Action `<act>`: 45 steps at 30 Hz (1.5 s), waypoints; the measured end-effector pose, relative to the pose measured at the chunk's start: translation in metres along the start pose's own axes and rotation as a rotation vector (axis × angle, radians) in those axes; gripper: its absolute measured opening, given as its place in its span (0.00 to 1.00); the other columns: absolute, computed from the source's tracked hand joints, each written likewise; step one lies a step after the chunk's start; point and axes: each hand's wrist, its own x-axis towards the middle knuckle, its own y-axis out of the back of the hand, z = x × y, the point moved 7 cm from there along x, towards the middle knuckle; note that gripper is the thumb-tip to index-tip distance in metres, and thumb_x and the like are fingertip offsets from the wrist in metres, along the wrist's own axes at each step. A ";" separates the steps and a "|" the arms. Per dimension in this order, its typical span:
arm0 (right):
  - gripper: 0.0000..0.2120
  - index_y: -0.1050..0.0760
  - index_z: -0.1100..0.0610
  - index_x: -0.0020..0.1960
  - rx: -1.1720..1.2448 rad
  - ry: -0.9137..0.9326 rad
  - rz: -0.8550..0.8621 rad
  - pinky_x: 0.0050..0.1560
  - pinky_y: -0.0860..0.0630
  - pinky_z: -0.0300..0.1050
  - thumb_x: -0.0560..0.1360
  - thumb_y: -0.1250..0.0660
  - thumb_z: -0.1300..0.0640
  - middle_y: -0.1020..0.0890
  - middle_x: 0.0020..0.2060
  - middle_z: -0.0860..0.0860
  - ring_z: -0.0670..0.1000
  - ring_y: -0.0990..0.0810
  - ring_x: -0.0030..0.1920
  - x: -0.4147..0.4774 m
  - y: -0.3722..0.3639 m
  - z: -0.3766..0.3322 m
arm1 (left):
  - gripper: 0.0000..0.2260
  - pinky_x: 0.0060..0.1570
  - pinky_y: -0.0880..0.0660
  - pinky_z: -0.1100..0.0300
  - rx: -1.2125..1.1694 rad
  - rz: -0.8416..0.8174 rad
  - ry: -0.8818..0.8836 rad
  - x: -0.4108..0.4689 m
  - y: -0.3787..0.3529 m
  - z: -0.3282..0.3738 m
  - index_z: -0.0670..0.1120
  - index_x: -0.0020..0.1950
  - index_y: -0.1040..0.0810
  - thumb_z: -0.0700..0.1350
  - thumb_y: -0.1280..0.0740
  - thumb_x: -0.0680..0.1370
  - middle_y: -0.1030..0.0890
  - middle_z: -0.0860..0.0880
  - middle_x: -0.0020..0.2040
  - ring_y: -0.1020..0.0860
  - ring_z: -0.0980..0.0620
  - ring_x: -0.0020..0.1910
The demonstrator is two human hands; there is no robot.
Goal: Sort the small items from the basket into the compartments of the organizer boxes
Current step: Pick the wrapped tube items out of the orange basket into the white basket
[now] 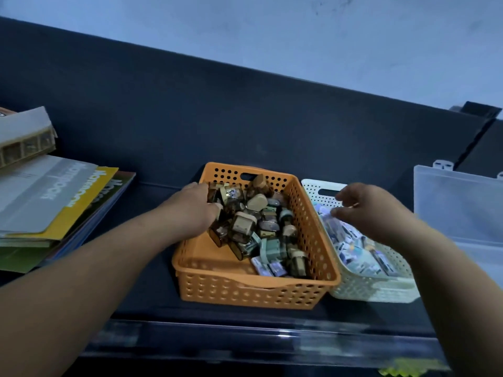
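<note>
Orange basket [253,284] at tabletop [152,289] centre, heaped with small items [253,224]. Left hand [190,210] inside, closed around items. White basket [381,289] touching right side; right hand [364,208] above it, fingers loosely curled, empty.

Dark shelf [152,281]: baskets [253,292], magazines [54,210].

Two bare forearms reach in from the bottom edge — no sleeves, cuffs, gloves or wristbands show anywhere along them. The left hand [190,210] wears nothing that can be made out; its fingers are plain. The right hand [373,213] carries a ring [355,205] on one finger near the knuckles — a thin band with a warm, metallic glint, its detail too small to read. Both wrists just behind the hands are uncovered.
</note>
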 end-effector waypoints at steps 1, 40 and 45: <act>0.14 0.23 0.52 0.57 0.005 0.033 -0.002 0.46 0.22 0.48 0.74 0.29 0.50 0.20 0.48 0.48 0.51 0.20 0.45 -0.002 -0.002 -0.007 | 0.24 0.65 0.37 0.54 -0.008 0.001 0.001 0.000 0.000 0.002 0.44 0.75 0.41 0.51 0.42 0.81 0.40 0.49 0.75 0.37 0.47 0.71; 0.12 0.24 0.49 0.58 -0.370 0.413 -0.750 0.47 0.19 0.50 0.75 0.32 0.50 0.17 0.48 0.49 0.51 0.18 0.47 -0.026 -0.138 -0.105 | 0.25 0.69 0.43 0.57 -0.158 -0.030 -0.023 -0.004 -0.010 -0.005 0.48 0.79 0.48 0.47 0.45 0.83 0.57 0.54 0.79 0.48 0.50 0.77; 0.16 0.26 0.52 0.60 -0.185 0.335 -0.914 0.57 0.22 0.62 0.74 0.31 0.50 0.17 0.53 0.56 0.61 0.18 0.55 -0.034 -0.151 -0.112 | 0.25 0.71 0.45 0.57 -0.306 -0.038 -0.009 -0.005 -0.007 -0.008 0.49 0.79 0.48 0.44 0.44 0.83 0.49 0.52 0.79 0.47 0.51 0.76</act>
